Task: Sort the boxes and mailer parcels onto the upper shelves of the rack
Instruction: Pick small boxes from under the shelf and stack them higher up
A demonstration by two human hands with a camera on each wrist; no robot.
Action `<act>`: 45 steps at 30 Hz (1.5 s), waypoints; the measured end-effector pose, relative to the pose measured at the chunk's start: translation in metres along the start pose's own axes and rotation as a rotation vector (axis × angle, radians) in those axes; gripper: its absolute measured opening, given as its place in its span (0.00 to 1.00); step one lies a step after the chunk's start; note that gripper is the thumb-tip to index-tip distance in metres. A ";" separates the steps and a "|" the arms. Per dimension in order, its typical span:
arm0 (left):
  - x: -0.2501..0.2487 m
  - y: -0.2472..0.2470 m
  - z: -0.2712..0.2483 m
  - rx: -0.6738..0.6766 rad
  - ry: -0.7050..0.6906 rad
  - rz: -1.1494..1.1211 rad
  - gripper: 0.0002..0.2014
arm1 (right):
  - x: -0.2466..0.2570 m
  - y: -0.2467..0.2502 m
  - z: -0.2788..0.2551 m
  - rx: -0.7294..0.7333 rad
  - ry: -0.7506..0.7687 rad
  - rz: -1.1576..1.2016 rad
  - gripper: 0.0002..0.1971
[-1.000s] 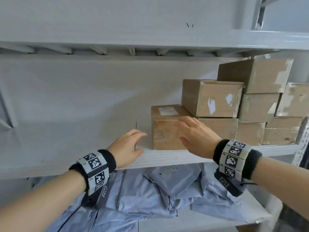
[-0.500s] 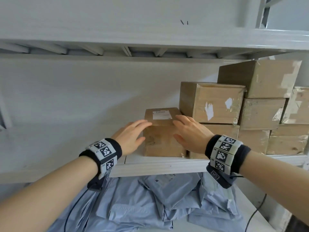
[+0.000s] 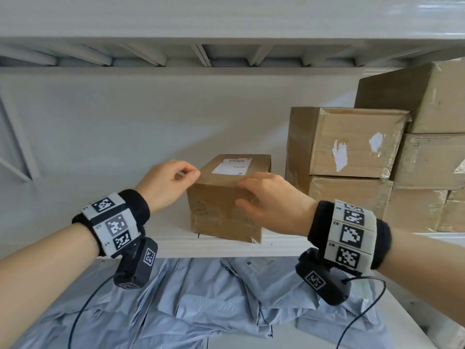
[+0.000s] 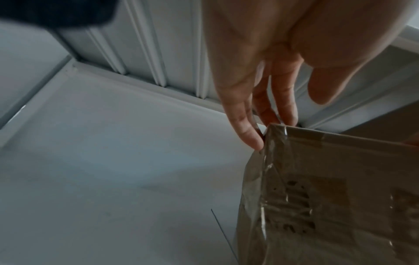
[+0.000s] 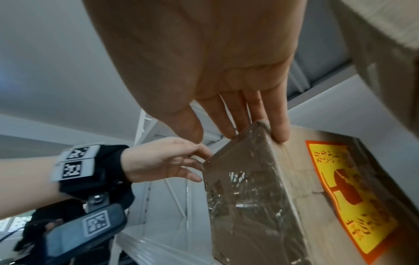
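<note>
A small brown cardboard box [image 3: 216,210] with a white label on top stands on the white rack shelf [image 3: 173,244], a gap away from the stacked boxes. My left hand [image 3: 168,183] touches its upper left corner with nearly straight fingers [image 4: 254,141]. My right hand [image 3: 273,201] lies over the upper right front edge, fingers straight on top and thumb in front of the face. In the right wrist view the box [image 5: 244,197] shows taped wrap and a yellow-orange sticker [image 5: 351,193] on its right side. The left hand [image 5: 163,161] reaches in from the left.
A stack of larger cardboard boxes [image 3: 352,147] fills the shelf's right part. Bare shelf surface [image 4: 113,161] lies to the left of the small box. Grey-blue mailer parcels [image 3: 201,303] are heaped on the lower shelf. Another shelf's underside [image 3: 226,55] runs close overhead.
The small box has slid left, away from the stack, opening a gap. Both hands have risen from its sides to its top corners. The view has moved closer.
</note>
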State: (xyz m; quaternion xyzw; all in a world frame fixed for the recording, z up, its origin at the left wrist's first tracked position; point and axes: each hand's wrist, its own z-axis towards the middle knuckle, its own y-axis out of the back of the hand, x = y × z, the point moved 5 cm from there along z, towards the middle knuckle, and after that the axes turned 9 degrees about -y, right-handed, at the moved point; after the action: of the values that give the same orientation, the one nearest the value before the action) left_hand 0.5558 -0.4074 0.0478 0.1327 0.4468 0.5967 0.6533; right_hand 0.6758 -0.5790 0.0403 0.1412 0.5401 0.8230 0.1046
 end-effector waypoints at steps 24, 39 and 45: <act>0.019 -0.029 -0.041 0.025 0.370 -0.679 0.16 | -0.054 0.023 0.084 0.061 -0.758 0.707 0.43; 0.019 -0.025 -0.088 0.071 0.226 -0.772 0.26 | -0.019 0.031 0.021 -0.056 -0.641 1.162 0.31; 0.020 -0.027 -0.113 0.101 0.217 -0.810 0.32 | 0.010 0.037 -0.028 -0.233 -0.484 1.083 0.35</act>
State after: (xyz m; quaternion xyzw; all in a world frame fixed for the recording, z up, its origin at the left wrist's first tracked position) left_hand 0.4876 -0.4369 -0.0430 -0.0854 0.5575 0.2794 0.7771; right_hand 0.6564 -0.6141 0.0651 0.5669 0.2586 0.7575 -0.1948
